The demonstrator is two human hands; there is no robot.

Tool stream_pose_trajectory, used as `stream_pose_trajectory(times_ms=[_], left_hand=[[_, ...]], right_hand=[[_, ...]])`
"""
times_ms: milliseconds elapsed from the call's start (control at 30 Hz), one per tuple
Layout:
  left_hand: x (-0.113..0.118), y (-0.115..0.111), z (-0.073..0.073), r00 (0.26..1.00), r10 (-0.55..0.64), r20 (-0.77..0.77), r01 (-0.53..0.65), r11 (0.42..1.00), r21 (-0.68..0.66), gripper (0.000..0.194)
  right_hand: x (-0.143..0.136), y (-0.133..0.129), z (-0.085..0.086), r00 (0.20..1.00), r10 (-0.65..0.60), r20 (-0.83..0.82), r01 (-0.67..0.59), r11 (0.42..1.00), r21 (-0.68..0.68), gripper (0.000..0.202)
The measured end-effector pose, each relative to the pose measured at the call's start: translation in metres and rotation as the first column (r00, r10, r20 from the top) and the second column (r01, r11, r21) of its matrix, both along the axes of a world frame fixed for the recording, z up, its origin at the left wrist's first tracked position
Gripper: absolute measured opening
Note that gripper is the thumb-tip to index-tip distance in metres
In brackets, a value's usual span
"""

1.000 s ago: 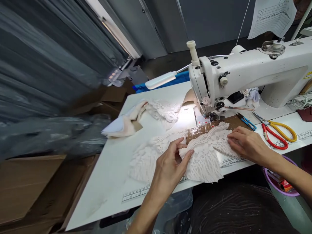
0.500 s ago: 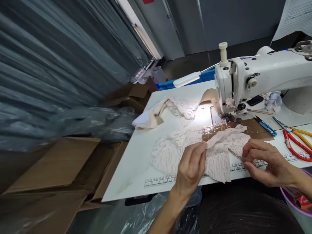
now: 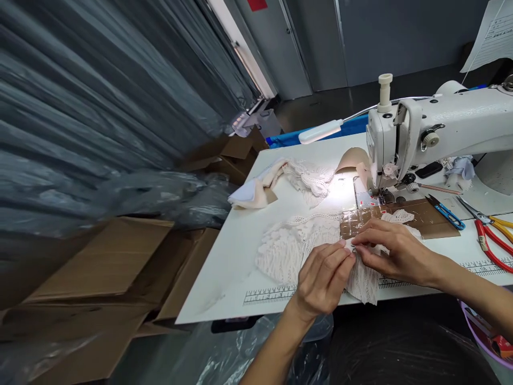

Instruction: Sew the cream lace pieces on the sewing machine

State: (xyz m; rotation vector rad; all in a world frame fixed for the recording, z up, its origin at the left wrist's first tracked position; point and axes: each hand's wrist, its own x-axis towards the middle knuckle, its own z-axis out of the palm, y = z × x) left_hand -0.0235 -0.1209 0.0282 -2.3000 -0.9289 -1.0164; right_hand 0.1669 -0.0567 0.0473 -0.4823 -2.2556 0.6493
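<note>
A piece of white lace fabric (image 3: pixel 364 279) lies at the table's front edge below the sewing machine (image 3: pixel 401 144). My left hand (image 3: pixel 324 274) is closed, pinching the lace between thumb and fingers. Close against it, my right hand (image 3: pixel 395 251) is closed on metal tweezers (image 3: pixel 353 248); only their fine tip shows, touching the lace by my left fingertips. The right hand covers much of the cloth. To the left, more of the white lace (image 3: pixel 282 254) spreads flat, with a scalloped upper edge.
Blue thread snips (image 3: pixel 447 212) and red-and-yellow handled pliers (image 3: pixel 491 235) lie to the right. A ruler strip (image 3: pixel 268 295) runs along the front edge. Another lace-and-beige piece (image 3: pixel 256 193) lies farther back. Cardboard boxes (image 3: pixel 108 262) stand left of the table.
My right hand has moved left, bringing the tweezers to my left fingertips at the lace. The left hand has stayed closed on the cloth. The view has shifted slightly.
</note>
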Motion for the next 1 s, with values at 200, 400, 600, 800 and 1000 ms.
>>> stream_pose_trajectory(times_ms=[200, 400, 600, 800, 1000], left_hand=[[0.000, 0.003, 0.002, 0.996, -0.055, -0.066, 0.055, 0.998, 0.004, 0.020], [0.000, 0.005, 0.000, 0.994, -0.094, -0.052, 0.095, 0.995, 0.014, 0.019], [0.001, 0.005, 0.000, 0.993, -0.118, -0.024, 0.118, 0.993, -0.007, 0.017], [-0.001, 0.003, -0.004, 0.997, -0.083, 0.011, 0.083, 0.996, -0.045, 0.012], [-0.013, 0.008, 0.006, 0.986, 0.155, 0.057, -0.145, 0.978, -0.147, 0.022]], right_hand=[[-0.002, -0.004, 0.000, 0.985, -0.155, 0.073, 0.150, 0.986, 0.072, 0.013], [-0.002, -0.010, -0.001, 0.945, -0.200, 0.258, 0.145, 0.966, 0.216, 0.016], [-0.002, -0.016, -0.008, 0.949, -0.220, 0.226, 0.157, 0.951, 0.268, 0.017], [-0.004, -0.021, -0.014, 0.960, -0.248, -0.127, 0.245, 0.969, -0.040, 0.012], [0.028, -0.044, -0.006, 0.986, 0.154, -0.058, -0.150, 0.985, 0.082, 0.026]])
